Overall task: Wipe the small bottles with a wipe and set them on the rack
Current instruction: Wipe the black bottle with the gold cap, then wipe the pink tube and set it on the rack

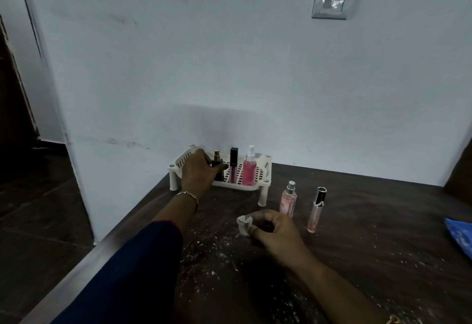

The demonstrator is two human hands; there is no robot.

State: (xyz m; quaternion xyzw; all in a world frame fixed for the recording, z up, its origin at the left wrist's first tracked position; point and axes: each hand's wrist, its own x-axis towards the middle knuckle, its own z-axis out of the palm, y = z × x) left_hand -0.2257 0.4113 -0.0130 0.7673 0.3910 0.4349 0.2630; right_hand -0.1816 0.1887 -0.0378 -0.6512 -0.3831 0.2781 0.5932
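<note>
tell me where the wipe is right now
In the head view the wipe is pinched in the right hand, in front of the rack and left of the pale pink spray bottle.

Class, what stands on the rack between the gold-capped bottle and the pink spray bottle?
A black-capped pink tube, standing upright on the rack, as the head view shows.

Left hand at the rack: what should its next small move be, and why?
Probably release the dark bottle: the left hand holds it upright on the rack, while the right hand pinches the wipe and the pale pink spray bottle and black-capped tube wait on the table.
</note>
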